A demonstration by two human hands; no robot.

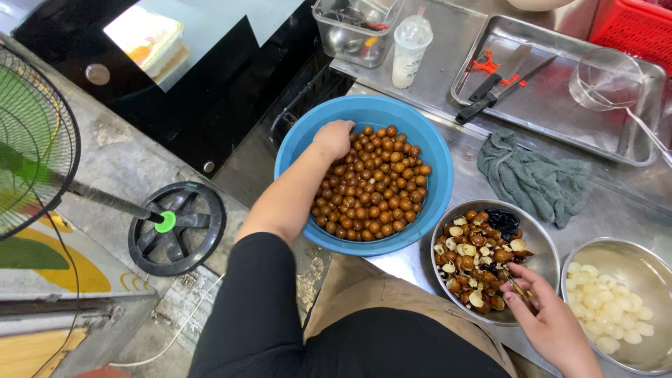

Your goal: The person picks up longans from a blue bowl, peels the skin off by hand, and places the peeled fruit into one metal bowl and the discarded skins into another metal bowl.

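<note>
Overhead view from a camera worn on the head, looking down at a stainless steel counter (462, 168) in a working kitchen, with rough concrete floor (133, 164) to the left. A standing fan (35, 140) with a green blade and a round black base occupies the left edge. A black glossy appliance (196, 77) sits beyond it.

At the centre, a large blue plastic basin (297, 157) holds a heap of small round brown fruits (374, 185). The left hand (332, 138) reaches into the far left side of the basin, fingers curled down into the fruit; whether it grips one cannot be told.

At the back, a long steel tray (560, 98) carries two black-handled knives (500, 84) and a clear glass jug (605, 77). A crumpled grey cloth (535, 178) lies just in front of the tray. A clear plastic cup with a lid (409, 50) stands near a clear tub (350, 31). A red crate (633, 24) shows at the top right corner.

Near the person, right of the basin, a steel bowl (542, 241) holds brown peels and dark seeds. The right hand (549, 315) rests over its near edge, fingers pinched narrowly around a thin tool (519, 288). Furthest right, another steel bowl (630, 255) holds pale peeled fruit (605, 304).
</note>
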